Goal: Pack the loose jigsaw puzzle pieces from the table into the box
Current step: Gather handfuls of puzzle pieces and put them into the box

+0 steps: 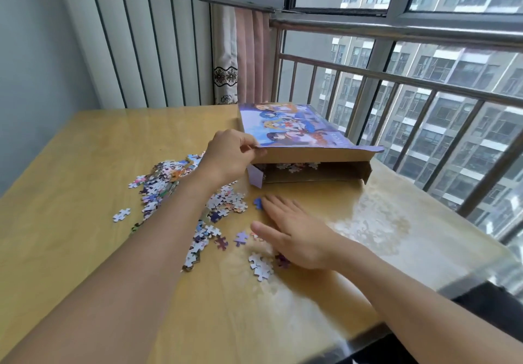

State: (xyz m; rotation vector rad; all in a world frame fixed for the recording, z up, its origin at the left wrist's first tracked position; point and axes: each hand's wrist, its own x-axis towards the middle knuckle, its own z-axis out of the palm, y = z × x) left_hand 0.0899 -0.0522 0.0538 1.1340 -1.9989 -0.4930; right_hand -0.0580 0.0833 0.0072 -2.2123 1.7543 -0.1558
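The puzzle box lies flat at the table's far side, its printed top facing up and its near end open. My left hand pinches the near left corner of the top panel and holds it lifted. A few pieces show inside the opening. My right hand lies flat on the table in front of the box, fingers straight, touching a blue piece at its fingertips. Loose jigsaw pieces spread across the table to the left of and around both hands.
The wooden table ends at a dark metal edge on the right, beside a balcony railing and windows. A curtain hangs behind the box. A single piece lies apart at the left.
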